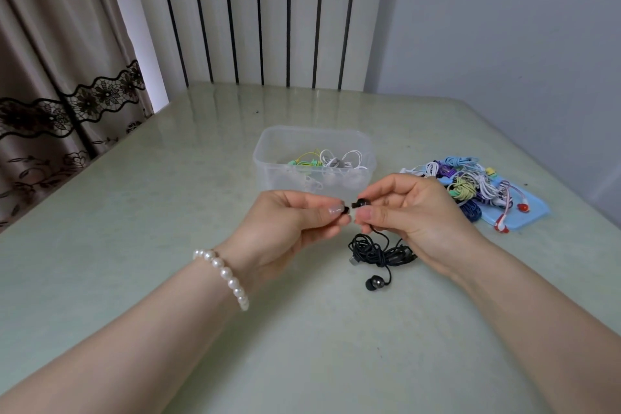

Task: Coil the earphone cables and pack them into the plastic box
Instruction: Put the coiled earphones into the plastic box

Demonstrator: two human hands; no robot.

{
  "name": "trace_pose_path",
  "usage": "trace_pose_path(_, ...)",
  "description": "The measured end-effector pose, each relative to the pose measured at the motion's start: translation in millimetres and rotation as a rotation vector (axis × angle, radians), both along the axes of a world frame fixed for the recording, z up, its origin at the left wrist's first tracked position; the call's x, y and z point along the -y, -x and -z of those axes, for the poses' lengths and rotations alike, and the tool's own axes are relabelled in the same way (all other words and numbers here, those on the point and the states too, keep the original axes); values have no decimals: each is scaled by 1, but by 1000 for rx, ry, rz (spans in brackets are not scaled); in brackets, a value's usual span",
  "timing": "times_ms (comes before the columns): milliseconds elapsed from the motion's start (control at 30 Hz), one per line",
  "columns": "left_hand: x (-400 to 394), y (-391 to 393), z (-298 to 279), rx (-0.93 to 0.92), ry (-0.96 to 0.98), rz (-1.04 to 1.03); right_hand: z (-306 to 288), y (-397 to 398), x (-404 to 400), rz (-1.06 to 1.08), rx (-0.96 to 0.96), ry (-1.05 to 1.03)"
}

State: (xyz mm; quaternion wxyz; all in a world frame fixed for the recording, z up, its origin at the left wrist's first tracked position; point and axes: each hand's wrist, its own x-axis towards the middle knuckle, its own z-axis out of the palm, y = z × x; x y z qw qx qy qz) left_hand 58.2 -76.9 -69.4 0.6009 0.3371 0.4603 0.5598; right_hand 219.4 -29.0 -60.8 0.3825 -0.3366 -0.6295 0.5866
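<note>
Black earphones tangled near table centre, one earbud pinched in right hand, small black tip pinched in left hand, just in front of plastic box holding coiled earphones.

- My left hand hides most of the small black piece I pinch.
- Frosted wall of plastic box blurs earphones inside; can't count them.
- Forearms cut off at btm edge.
</note>
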Motion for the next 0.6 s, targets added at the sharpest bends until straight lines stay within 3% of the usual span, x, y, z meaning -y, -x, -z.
trace_pose_path(167, 2, -5, 1, 156, 51, 12, 1, -1, 0, 9, -8, 27)
trace_pose_path(400, 5, -7, 0, 160, 64, -4, 2, -2, -3, 28, -75, 117)
trace_pose_path(600, 5, -9, 4, 65, 29, 10, 2, 0, 1, -2, 32, -76)
